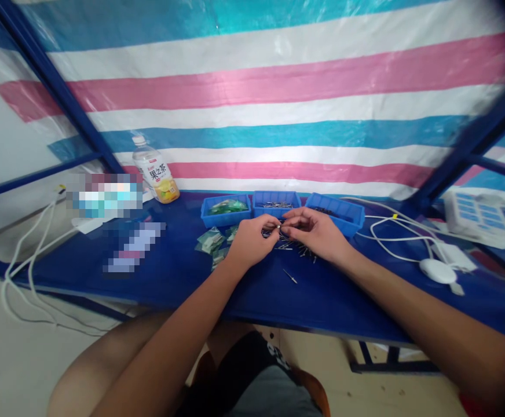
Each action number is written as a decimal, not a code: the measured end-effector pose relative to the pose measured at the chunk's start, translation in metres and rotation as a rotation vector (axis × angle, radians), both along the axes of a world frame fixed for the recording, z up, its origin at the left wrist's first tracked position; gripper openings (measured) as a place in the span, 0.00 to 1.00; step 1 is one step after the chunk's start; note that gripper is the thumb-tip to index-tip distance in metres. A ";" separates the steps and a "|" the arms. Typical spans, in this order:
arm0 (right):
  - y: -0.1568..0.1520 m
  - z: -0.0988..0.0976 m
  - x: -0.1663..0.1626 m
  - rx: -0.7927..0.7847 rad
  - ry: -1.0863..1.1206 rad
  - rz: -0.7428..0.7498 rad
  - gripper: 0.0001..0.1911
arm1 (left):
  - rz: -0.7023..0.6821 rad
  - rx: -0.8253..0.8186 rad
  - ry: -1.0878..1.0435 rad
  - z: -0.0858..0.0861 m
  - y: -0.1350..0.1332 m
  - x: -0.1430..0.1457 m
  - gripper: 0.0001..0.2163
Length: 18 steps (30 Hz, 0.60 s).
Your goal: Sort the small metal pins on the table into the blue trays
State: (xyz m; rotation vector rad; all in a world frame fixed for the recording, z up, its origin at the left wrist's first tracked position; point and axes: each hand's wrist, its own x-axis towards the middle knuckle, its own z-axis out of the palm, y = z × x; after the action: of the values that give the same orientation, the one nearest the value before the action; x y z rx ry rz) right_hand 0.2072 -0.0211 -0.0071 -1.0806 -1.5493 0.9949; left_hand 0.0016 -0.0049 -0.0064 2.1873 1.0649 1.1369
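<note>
My left hand (253, 238) is closed in a pinch on a tiny shiny piece too small to name. Fingertips of my right hand (315, 230) meet it from the other side, also pinched, and what they hold is mostly hidden. Under and between the hands lies a loose pile of thin metal pins (307, 250), partly covered by my fingers. One separate metal pin (290, 277), thicker at its near end, lies on the blue table (252, 295) nearer to me. Several small clear packets (211, 240) with pale contents sit beside my left hand.
Behind my hands stand a blue bin with green packets (226, 220), a middle bin with metal pins (276, 196) and a right bin with dark pieces (354, 217). A drink bottle (156, 171) stands back left. White cables (383, 246) and a white puck (438, 270) lie right.
</note>
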 end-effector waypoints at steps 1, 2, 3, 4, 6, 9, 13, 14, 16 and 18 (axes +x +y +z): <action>0.000 0.000 0.000 0.010 -0.007 0.006 0.22 | -0.002 0.006 -0.002 0.000 0.000 0.000 0.11; -0.001 0.000 -0.001 0.020 -0.011 0.011 0.22 | -0.007 0.012 0.000 0.000 0.000 0.000 0.11; -0.001 0.000 -0.001 0.028 -0.012 0.012 0.21 | -0.011 0.021 0.008 0.001 0.000 0.000 0.11; -0.002 0.001 -0.001 0.035 -0.013 0.007 0.21 | -0.016 0.034 0.021 0.001 0.001 0.000 0.11; -0.002 0.002 0.000 0.053 -0.024 -0.020 0.20 | -0.018 0.071 0.056 0.003 0.001 -0.001 0.09; -0.002 0.005 0.003 0.078 -0.056 -0.064 0.20 | -0.035 0.114 0.079 0.005 0.003 -0.003 0.09; -0.001 0.004 0.007 0.092 -0.098 -0.076 0.20 | -0.057 0.114 0.036 0.007 0.004 -0.004 0.10; -0.001 0.002 0.008 0.099 -0.120 -0.081 0.19 | -0.050 0.108 0.019 0.008 0.004 -0.005 0.10; 0.000 0.000 0.008 0.123 -0.180 -0.091 0.18 | -0.037 0.097 -0.011 0.009 0.003 -0.005 0.10; 0.000 -0.001 0.008 0.170 -0.252 -0.102 0.15 | -0.031 0.089 -0.029 0.009 0.003 -0.005 0.10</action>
State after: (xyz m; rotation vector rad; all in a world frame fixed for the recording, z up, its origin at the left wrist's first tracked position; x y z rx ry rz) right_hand 0.2157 -0.0214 -0.0086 -1.1854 -1.7274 0.6634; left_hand -0.0035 -0.0024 0.0029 2.2396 0.9827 1.2204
